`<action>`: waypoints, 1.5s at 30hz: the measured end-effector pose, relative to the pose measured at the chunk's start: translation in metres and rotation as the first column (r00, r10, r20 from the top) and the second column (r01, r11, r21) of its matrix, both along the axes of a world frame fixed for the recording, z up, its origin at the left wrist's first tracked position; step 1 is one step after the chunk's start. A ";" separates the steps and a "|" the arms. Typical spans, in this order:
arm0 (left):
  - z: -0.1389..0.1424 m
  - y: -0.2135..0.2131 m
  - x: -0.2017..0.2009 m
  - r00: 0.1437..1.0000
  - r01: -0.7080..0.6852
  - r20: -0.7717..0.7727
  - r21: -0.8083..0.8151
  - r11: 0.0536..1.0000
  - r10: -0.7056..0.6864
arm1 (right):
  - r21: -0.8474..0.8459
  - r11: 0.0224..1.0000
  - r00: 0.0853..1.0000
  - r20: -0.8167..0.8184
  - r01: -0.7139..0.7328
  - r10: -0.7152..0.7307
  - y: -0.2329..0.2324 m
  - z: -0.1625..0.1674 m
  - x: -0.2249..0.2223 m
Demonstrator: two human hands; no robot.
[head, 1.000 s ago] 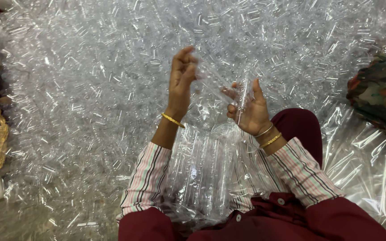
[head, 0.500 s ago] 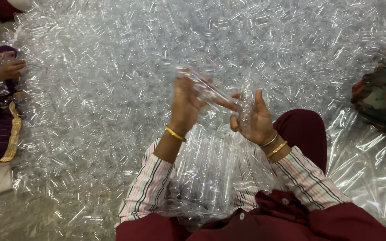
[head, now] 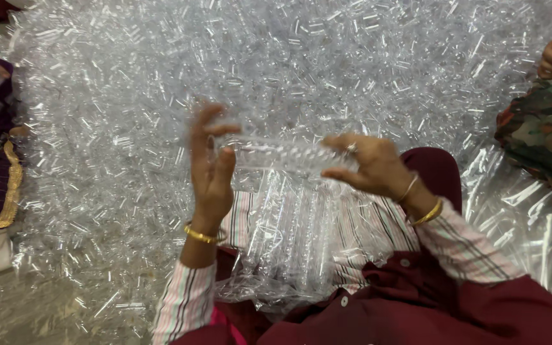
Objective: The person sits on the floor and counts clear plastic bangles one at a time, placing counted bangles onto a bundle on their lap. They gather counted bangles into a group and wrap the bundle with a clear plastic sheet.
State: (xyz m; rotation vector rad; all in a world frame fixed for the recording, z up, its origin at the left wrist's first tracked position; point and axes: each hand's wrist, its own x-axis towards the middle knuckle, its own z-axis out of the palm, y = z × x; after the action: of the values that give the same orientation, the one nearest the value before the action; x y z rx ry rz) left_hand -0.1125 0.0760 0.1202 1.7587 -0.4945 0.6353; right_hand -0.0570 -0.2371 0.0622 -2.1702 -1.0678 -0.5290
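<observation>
Your left hand [head: 211,172] and right hand [head: 368,167] pinch opposite ends of a clear ribbed plastic strip [head: 282,155], held level above the clear bundle [head: 295,236] on your lap. Beyond the strip lies a heap of clear plastic pieces [head: 276,57].

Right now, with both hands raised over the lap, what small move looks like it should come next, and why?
Probably lowering the clear tube onto the stack of tubes in the lap. It is held level between the left hand and the right hand, directly above that stack, whose tubes already lie side by side.
</observation>
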 end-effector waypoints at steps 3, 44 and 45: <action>-0.020 0.020 -0.022 0.885 0.048 -0.462 -0.028 0.998 -0.056 | -0.264 0.925 0.912 0.378 0.274 -0.162 -0.023 0.046 0.005; -0.177 -0.084 -0.137 0.977 0.134 -0.198 0.287 0.948 -0.078 | 0.191 0.717 0.597 -0.436 -0.670 0.674 0.141 -0.024 -0.172; -0.171 -0.080 -0.143 0.959 0.213 -0.247 0.319 0.923 -0.136 | 0.195 0.680 0.563 -0.427 -0.707 0.708 0.143 -0.028 -0.169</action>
State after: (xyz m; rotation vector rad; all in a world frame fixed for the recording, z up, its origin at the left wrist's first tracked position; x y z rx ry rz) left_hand -0.2553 -0.0045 -0.0507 2.0561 -0.6285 0.2281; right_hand -0.2260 -0.0946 0.0337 -1.5143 -1.5020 0.3736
